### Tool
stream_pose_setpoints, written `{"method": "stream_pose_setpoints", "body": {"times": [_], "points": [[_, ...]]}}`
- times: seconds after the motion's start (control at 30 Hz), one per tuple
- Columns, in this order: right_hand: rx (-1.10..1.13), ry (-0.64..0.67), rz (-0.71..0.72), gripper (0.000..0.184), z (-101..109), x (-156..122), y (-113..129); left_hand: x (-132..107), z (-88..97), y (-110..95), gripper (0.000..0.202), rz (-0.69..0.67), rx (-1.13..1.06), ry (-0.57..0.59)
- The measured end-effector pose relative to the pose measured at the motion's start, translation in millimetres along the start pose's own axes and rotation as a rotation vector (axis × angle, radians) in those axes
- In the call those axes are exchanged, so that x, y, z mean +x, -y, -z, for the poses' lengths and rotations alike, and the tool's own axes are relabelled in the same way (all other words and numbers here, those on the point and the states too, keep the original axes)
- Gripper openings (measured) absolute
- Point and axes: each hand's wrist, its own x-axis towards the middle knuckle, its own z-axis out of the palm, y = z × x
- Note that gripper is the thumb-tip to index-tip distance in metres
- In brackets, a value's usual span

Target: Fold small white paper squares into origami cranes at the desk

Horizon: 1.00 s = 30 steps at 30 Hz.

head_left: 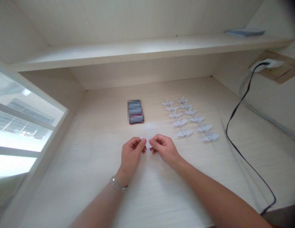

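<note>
Looking down on pale desk (102, 120) with shelf (138, 47) across back. Pinching with left hand (132, 152) and right hand (165, 148), close together, just nearer than dark pixelated rectangle (135, 111). Seeing paper cranes (180, 123) in two rows rightward. Holding small white paper piece (147, 144) between both hands.

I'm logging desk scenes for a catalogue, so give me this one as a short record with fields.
Left hand: pinching white paper; bracelet on the wrist
Right hand: pinching the same paper
Paper birds: eleven, white, in two slanting rows, right of the dark object
Dark object: rectangular, pixelated, beyond the hands
Black cable: right side, running from the wall outlet
Shelf: above the desktop
</note>
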Motion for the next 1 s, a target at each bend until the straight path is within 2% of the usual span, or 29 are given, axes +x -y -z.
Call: {"method": "stream_pose_setpoints", "body": {"times": [0.2, 0.4, 0.57, 0.73, 0.8, 0.9, 1.0], "points": [[-0.055, 0.192, -0.034, 0.024, 3.9, 1.4, 1.6, 7.3, 3.4, 0.8, 0.025, -0.010, 0.009, 0.018], [-0.156, 0.154, -0.041, 0.024, 1.8, 1.6, 7.1, 4.2, -1.0, -8.4, 0.022, -0.034, 0.156, 0.014], [-0.182, 0.155, -0.069, 0.023, 0.3, 3.5, 7.9, 3.9, -0.5, -9.4, 0.019, -0.057, 0.183, -0.075], [-0.187, 0.136, -0.084, 0.020, -2.6, 1.9, 7.3, 15.4, 11.7, -5.2, 0.020, -0.079, -0.044, -0.254], [-0.161, 0.112, -0.070, 0.020, -4.0, 1.1, 7.2, 17.2, 14.6, -6.0, 0.022, -0.056, -0.082, -0.208], [-0.138, 0.088, -0.048, 0.022, -5.7, 0.3, 7.0, 15.0, 14.0, -9.7, 0.020, -0.035, -0.001, -0.032], [-0.170, 0.088, -0.043, 0.023, -6.4, -0.7, 7.4, 13.2, 12.8, -11.5, 0.018, -0.025, 0.034, 0.000]]}}
